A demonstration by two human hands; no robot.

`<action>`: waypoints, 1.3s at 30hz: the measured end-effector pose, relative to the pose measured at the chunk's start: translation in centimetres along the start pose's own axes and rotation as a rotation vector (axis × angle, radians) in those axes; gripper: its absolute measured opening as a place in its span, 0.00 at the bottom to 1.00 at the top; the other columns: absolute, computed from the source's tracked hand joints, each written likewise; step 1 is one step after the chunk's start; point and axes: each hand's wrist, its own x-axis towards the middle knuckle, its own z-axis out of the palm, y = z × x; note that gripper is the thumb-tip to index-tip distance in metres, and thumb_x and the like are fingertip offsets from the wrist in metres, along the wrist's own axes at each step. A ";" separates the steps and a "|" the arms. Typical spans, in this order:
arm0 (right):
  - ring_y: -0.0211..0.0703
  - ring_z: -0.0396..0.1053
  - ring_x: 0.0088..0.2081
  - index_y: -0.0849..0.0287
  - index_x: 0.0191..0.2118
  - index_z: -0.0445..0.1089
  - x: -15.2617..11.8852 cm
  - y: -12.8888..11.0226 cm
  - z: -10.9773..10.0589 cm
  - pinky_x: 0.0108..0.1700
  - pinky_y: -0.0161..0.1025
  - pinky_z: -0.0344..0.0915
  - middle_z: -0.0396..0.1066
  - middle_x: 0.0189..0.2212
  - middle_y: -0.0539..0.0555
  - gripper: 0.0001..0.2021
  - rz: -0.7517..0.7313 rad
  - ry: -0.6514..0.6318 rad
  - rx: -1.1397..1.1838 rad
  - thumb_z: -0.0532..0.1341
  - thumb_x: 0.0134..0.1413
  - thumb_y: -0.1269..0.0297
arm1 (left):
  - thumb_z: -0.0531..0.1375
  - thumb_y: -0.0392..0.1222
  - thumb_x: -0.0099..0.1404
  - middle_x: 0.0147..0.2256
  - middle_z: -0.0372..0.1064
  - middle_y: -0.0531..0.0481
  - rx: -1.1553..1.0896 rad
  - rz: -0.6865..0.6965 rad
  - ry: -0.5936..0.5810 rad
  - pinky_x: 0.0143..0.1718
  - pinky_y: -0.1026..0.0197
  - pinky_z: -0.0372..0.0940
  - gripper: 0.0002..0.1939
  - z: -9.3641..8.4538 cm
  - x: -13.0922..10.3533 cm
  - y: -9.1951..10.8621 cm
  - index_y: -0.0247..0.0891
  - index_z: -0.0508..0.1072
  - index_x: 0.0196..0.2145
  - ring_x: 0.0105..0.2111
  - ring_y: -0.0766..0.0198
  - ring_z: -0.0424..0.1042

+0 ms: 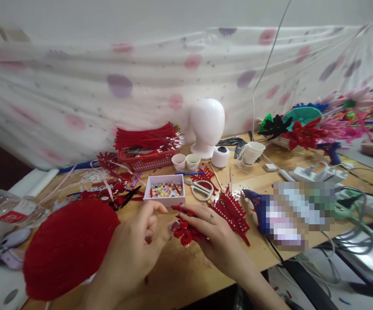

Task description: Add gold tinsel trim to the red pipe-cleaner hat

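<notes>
Two hands (138,245) (217,234), one held ornament (186,237) — red

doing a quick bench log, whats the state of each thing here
Flower, held in right hand
Left hand, beside flower, contact unclear
Box, open, holding gems
Basket, open, loaded with red stems
Scissors, lying down, blades unclear
Head, upright, bare
Thread cone, upright
Two cups, upright, open
Power strip, plugs in, power unclear
Bottle, cap out of view

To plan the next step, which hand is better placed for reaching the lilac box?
Probably the left hand: it is near the lilac box and seems less occupied, while the right hand holds a red flower.
</notes>
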 end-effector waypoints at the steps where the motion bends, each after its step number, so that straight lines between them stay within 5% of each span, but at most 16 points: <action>1: 0.47 0.70 0.56 0.54 0.57 0.68 0.1 0.0 0.1 0.54 0.50 0.72 0.72 0.56 0.59 0.26 -0.020 -0.003 -0.029 0.54 0.57 0.83 | 0.57 0.55 0.66 0.18 0.52 0.61 0.046 -0.001 -0.042 0.21 0.64 0.46 0.13 0.3 0.1 -0.2 0.44 0.69 0.38 0.18 0.66 0.54; 8: 0.53 0.71 0.54 0.63 0.45 0.74 0.3 -0.2 0.3 0.53 0.53 0.72 0.74 0.53 0.64 0.16 -0.043 -0.059 -0.185 0.53 0.57 0.83 | 0.57 0.44 0.66 0.19 0.59 0.57 0.330 0.141 -0.060 0.24 0.63 0.48 0.09 2.2 1.0 0.0 0.42 0.72 0.29 0.20 0.65 0.58; 17: 0.51 0.71 0.54 0.59 0.53 0.71 0.3 0.4 0.6 0.51 0.52 0.73 0.73 0.53 0.62 0.22 -0.032 -0.041 -0.156 0.52 0.57 0.83 | 0.52 0.47 0.72 0.39 0.71 0.48 -0.099 0.203 -0.049 0.35 0.63 0.63 0.11 1.9 1.2 -0.7 0.42 0.67 0.32 0.36 0.62 0.69; 20: 0.51 0.72 0.53 0.57 0.54 0.71 0.5 0.4 0.7 0.51 0.52 0.73 0.74 0.53 0.61 0.24 -0.028 -0.038 -0.153 0.52 0.57 0.83 | 0.50 0.49 0.73 0.28 0.70 0.53 -0.199 0.134 -0.093 0.32 0.63 0.63 0.13 1.9 0.8 -0.8 0.42 0.65 0.33 0.28 0.64 0.68; 23: 0.51 0.72 0.52 0.58 0.54 0.70 0.6 0.4 0.7 0.50 0.51 0.74 0.74 0.53 0.60 0.23 -0.031 -0.032 -0.190 0.52 0.57 0.82 | 0.50 0.50 0.72 0.21 0.63 0.57 -0.107 0.144 -0.011 0.23 0.65 0.56 0.13 1.5 0.3 -0.9 0.43 0.63 0.31 0.19 0.67 0.61; 27: 0.52 0.72 0.51 0.63 0.52 0.71 0.9 0.3 0.5 0.49 0.50 0.74 0.74 0.54 0.61 0.21 -0.041 -0.051 -0.257 0.51 0.58 0.82 | 0.55 0.53 0.68 0.19 0.63 0.58 0.206 0.135 0.060 0.22 0.63 0.52 0.12 0.6 -0.1 -0.5 0.44 0.66 0.43 0.18 0.63 0.63; 31: 0.54 0.71 0.52 0.66 0.51 0.72 1.0 0.4 0.5 0.50 0.53 0.73 0.73 0.54 0.63 0.19 -0.057 -0.073 -0.295 0.52 0.59 0.82 | 0.60 0.55 0.62 0.26 0.73 0.48 0.573 0.051 -0.081 0.24 0.61 0.48 0.15 0.3 0.3 -0.2 0.42 0.72 0.38 0.25 0.53 0.70; 35: 0.53 0.71 0.52 0.66 0.52 0.72 0.9 0.5 0.7 0.51 0.52 0.72 0.73 0.54 0.62 0.19 -0.057 -0.089 -0.320 0.51 0.60 0.82 | 0.53 0.47 0.69 0.25 0.71 0.50 0.523 0.122 -0.297 0.25 0.60 0.49 0.14 0.2 0.8 -0.7 0.42 0.69 0.26 0.25 0.58 0.68; 39: 0.53 0.70 0.52 0.65 0.51 0.72 0.8 0.6 0.8 0.50 0.52 0.72 0.73 0.55 0.61 0.19 -0.047 -0.092 -0.341 0.51 0.61 0.82 | 0.49 0.43 0.72 0.32 0.69 0.49 0.384 0.269 -0.108 0.34 0.60 0.60 0.18 0.0 1.1 -1.2 0.41 0.67 0.25 0.33 0.60 0.69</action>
